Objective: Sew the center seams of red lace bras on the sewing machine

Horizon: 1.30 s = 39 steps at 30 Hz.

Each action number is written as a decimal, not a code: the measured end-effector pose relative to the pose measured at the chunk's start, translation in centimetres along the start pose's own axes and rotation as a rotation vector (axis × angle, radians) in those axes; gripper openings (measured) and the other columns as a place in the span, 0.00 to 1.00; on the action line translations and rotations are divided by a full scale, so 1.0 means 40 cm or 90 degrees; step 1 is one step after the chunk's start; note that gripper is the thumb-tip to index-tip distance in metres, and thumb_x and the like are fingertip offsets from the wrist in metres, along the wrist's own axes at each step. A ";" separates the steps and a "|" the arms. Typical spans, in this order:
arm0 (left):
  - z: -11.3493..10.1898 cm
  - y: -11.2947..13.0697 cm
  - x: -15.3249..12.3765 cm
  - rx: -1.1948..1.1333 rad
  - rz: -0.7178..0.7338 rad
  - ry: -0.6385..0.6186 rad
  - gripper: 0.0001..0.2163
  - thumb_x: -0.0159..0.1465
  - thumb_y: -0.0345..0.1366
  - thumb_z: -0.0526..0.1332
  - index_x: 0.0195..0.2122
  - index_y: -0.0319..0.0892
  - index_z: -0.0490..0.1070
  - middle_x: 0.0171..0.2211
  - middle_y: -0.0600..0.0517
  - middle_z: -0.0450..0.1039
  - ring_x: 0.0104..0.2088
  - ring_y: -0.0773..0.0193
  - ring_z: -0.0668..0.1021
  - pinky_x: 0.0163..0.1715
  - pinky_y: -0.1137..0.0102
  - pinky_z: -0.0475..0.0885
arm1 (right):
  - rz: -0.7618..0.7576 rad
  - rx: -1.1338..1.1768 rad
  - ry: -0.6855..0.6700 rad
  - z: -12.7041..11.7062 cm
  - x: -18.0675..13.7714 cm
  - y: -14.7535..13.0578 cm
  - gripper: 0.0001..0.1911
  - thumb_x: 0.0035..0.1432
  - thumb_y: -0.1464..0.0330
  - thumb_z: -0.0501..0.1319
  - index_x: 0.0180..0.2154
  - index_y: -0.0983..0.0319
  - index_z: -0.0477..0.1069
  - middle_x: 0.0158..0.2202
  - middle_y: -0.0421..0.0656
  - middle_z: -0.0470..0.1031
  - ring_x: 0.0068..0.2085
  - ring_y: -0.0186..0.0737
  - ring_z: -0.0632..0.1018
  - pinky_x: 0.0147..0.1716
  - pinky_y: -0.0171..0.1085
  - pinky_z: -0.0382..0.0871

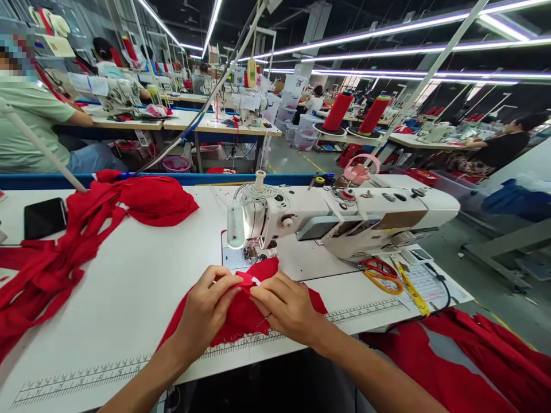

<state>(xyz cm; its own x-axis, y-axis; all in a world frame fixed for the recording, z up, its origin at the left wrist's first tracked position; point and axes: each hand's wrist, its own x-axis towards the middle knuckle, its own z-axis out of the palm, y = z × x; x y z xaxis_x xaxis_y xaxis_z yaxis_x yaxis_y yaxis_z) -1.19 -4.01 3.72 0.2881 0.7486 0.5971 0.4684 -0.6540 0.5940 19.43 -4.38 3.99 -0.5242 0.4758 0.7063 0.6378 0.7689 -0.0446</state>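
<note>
From where I stand: red cloth (235, 326) at lower centre of the frame, just below the sewing machine (301, 206). Left hand (209, 301) and right hand (287, 304) each pinch its upper edge, fingertips closed with no visible gap, a small white piece (255, 281) between them. Risk, my judgement: uneven finger pressure could let the white piece skew or the fold slip; loose cloth could snag on the thin metal item (263, 321) under the right hand. Orientation: long axis roughly left–right; one corner points up-frame, toward the machine.
</note>
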 end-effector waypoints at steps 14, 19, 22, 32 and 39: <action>-0.037 -0.002 0.021 -0.015 -0.013 -0.112 0.10 0.69 0.29 0.57 0.48 0.48 0.72 0.39 0.54 0.76 0.40 0.63 0.78 0.41 0.67 0.73 | 0.178 0.457 -0.046 -0.017 0.046 0.030 0.06 0.63 0.75 0.60 0.37 0.60 0.73 0.36 0.44 0.80 0.40 0.39 0.79 0.42 0.41 0.76; -0.022 0.017 0.004 0.033 0.076 -0.054 0.15 0.67 0.23 0.57 0.50 0.48 0.71 0.52 0.48 0.66 0.47 0.63 0.76 0.44 0.68 0.75 | 0.219 0.482 -0.042 -0.016 0.038 0.023 0.05 0.63 0.74 0.60 0.35 0.60 0.74 0.35 0.43 0.80 0.39 0.39 0.79 0.40 0.40 0.75; -0.015 0.017 -0.003 0.063 0.098 -0.060 0.17 0.65 0.18 0.55 0.46 0.46 0.72 0.54 0.47 0.63 0.46 0.65 0.75 0.43 0.69 0.75 | 0.248 0.490 -0.036 -0.016 0.032 0.023 0.05 0.62 0.74 0.61 0.35 0.59 0.74 0.35 0.43 0.80 0.38 0.38 0.79 0.39 0.39 0.75; -0.024 0.019 0.007 0.159 0.125 -0.047 0.16 0.62 0.16 0.52 0.40 0.44 0.70 0.45 0.48 0.71 0.47 0.61 0.75 0.50 0.59 0.72 | 0.274 0.494 -0.023 -0.018 0.027 0.011 0.04 0.61 0.73 0.63 0.34 0.60 0.75 0.36 0.44 0.80 0.39 0.40 0.79 0.41 0.41 0.75; -0.026 0.025 0.001 0.119 0.105 -0.085 0.16 0.62 0.16 0.49 0.38 0.44 0.68 0.39 0.53 0.74 0.39 0.66 0.77 0.58 0.56 0.64 | 0.275 0.541 -0.075 -0.026 0.038 0.018 0.15 0.71 0.66 0.54 0.34 0.61 0.76 0.36 0.46 0.81 0.40 0.40 0.80 0.42 0.40 0.76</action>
<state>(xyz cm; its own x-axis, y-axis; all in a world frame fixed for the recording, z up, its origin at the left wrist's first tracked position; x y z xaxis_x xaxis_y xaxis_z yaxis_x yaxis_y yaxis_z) -1.59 -4.75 4.89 0.4741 0.6500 0.5939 0.5488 -0.7456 0.3780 19.67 -3.55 5.77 -0.4227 0.7950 0.4350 0.1918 0.5477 -0.8144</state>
